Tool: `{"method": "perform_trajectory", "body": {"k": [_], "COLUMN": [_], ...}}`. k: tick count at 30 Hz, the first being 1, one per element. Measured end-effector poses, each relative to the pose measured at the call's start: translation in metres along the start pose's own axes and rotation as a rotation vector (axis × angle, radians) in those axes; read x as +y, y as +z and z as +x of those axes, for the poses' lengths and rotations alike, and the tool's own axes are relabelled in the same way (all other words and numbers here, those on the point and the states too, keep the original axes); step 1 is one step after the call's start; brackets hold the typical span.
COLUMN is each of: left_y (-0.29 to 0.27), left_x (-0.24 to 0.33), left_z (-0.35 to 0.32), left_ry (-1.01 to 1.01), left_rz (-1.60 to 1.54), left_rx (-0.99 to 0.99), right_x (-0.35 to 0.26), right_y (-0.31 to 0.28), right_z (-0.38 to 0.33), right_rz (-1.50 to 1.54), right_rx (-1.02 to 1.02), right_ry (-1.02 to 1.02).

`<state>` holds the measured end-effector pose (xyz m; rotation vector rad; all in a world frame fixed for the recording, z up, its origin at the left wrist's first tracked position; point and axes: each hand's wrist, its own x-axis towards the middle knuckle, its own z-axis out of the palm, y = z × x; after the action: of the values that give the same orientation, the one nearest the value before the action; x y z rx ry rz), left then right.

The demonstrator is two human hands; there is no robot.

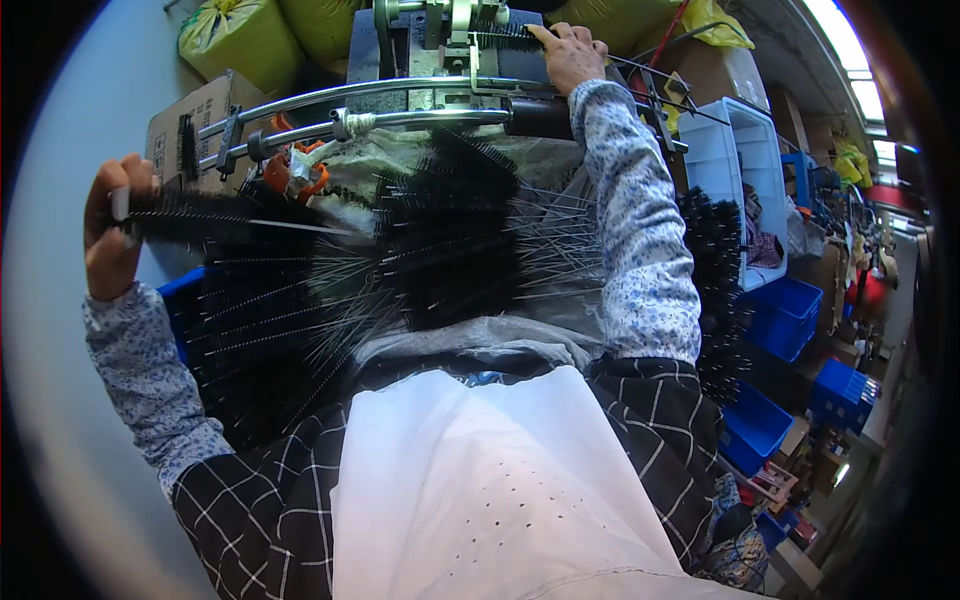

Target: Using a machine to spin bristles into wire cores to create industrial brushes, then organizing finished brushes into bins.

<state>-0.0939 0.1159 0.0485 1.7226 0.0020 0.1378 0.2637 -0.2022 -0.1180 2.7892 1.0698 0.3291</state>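
Observation:
My left hand (112,235), out at the far left, is closed on the bristled end of a black twisted-wire brush (230,217), whose bare wire stem points right. At the machine (460,60) at the top, my right hand (574,56) has its fingers closed at the end of another black-bristled brush (505,37) lying across the machine's bed. Below the machine a big pile of black wire brushes (450,235) spreads over a pale cloth (480,340) in front of me, bristles and bare wire stems fanned in different directions.
Curved-looking metal rails (400,118) cross in front of the machine. A cardboard box (195,125) and yellow-green sacks (240,40) stand behind on the left. To the right are more black brushes (712,280), a white crate (715,150) and several blue bins (785,315).

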Motion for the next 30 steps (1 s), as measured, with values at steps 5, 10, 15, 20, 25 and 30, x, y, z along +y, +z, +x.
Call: {"method": "perform_trajectory", "body": {"k": [5, 10, 15, 20, 25, 30], "left_y": [-0.05, -0.136, -0.129, -0.063, -0.018, -0.048], "left_x": [0.014, 0.009, 0.013, 0.031, 0.056, 0.025], "left_z": [-0.009, -0.1, -0.099, -0.04, -0.017, 0.005], "left_ry": [0.135, 0.098, -0.014, 0.375, 0.071, 0.35], "left_rz": [0.105, 0.295, 0.369, -0.636, -0.025, -0.769], "left_rx": [-0.15, 0.4, 0.601, -0.333, 0.902, -0.322], "right_x": [0.017, 0.034, 0.039, 0.003, -0.054, -0.103], "right_y": [-0.005, -0.019, 0.003, -0.002, -0.026, -0.038], "right_z": [-0.007, -0.032, -0.033, -0.026, -0.015, -0.005], "right_rz": [0.076, 0.098, 0.465, 0.423, 0.328, 0.316], "right_rx": [0.062, -0.029, 0.057, 0.101, 0.066, 0.015], "right_ry": [-0.013, 0.326, 0.365, 0.331, 0.327, 0.333]}}
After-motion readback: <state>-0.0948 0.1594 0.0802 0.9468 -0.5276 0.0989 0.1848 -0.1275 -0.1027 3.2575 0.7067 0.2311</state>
